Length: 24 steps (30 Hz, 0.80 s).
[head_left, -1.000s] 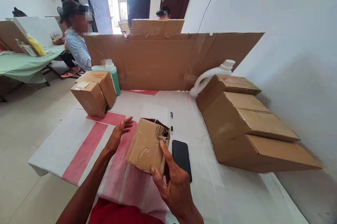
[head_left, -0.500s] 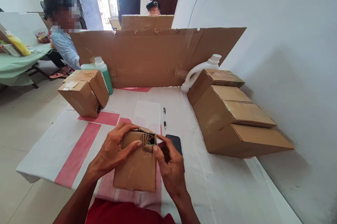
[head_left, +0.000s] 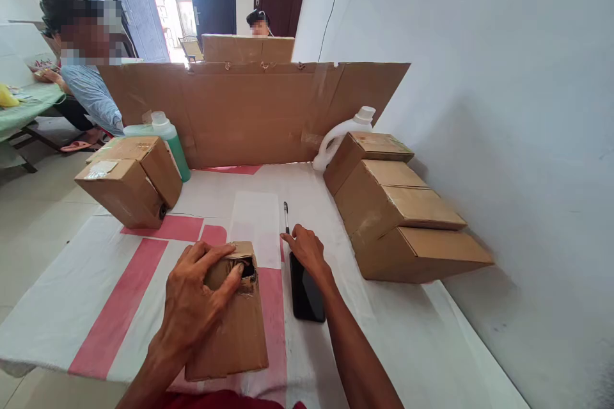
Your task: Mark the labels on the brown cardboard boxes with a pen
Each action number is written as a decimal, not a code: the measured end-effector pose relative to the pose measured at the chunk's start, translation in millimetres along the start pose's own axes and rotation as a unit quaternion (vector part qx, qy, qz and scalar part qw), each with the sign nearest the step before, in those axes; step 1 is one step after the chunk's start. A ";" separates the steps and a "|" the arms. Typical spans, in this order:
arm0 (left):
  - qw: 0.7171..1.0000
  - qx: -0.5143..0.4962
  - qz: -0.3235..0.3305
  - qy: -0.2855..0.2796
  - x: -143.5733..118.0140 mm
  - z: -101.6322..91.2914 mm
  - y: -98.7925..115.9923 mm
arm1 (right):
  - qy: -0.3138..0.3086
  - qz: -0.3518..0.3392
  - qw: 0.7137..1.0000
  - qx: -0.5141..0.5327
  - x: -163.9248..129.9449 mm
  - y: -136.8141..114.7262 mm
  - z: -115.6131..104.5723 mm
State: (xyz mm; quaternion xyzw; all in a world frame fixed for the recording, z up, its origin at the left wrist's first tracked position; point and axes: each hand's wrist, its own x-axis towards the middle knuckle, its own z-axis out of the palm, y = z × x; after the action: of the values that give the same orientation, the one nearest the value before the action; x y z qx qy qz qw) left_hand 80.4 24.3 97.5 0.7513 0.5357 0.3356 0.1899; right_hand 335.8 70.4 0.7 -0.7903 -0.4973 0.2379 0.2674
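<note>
A small cardboard box (head_left: 230,319) is held down near the front edge of the desk (head_left: 71,294), on the pink and white cloth that covers it. The left hand (head_left: 196,297) is laid over the box's far end, with the fingers curled around the top and the thumb pressed beside a torn hole in the corner; the box is gripped, not pinched. The right hand (head_left: 307,249) is stretched forward towards the middle of the desk, its fingers loosely spread and holding nothing, with the fingertips just beside the lower end of a pen (head_left: 286,216). Whether the pen is actually touched cannot be told. A black phone (head_left: 306,297) is lying flat just under the right wrist, close beside the box on its right.

A sheet of white paper (head_left: 256,226) is spread between the box and the pen. Along the right edge of the desk, three larger cardboard boxes (head_left: 403,217) are lined up against the wall, touching one another. At the far right corner a white jug (head_left: 338,137) is stood behind them. Near the far left corner two more brown boxes (head_left: 127,178) are set together, with a green bottle (head_left: 167,140) just behind them. The far edge of the desk is closed off by an upright cardboard screen (head_left: 249,111). Beyond the left side, a seated person in a blue shirt (head_left: 93,95) is seen at another table.
</note>
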 end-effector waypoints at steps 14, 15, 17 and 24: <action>0.993 0.053 0.055 -0.085 6.0 -9.5 -11.5 | 0.032 -0.010 0.951 0.308 -9.6 -22.1 -3.6; 0.994 0.049 0.057 -0.085 6.9 -8.8 -11.9 | 0.053 -0.049 0.910 0.408 -29.8 -31.2 -7.5; 0.994 0.036 0.057 -0.082 8.6 -6.2 -11.7 | 0.054 -0.115 0.855 0.502 -68.4 -50.3 -11.6; 0.993 0.015 0.072 -0.088 8.4 -1.9 -5.8 | 0.094 -0.229 0.873 0.420 -111.7 -82.4 -6.4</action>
State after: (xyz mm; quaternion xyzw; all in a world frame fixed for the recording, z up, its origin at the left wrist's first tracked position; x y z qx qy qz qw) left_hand 76.8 34.0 97.6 0.8174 0.4660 0.2732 0.2002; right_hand 241.8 -2.9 72.1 -0.4861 -0.4896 0.2812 0.6670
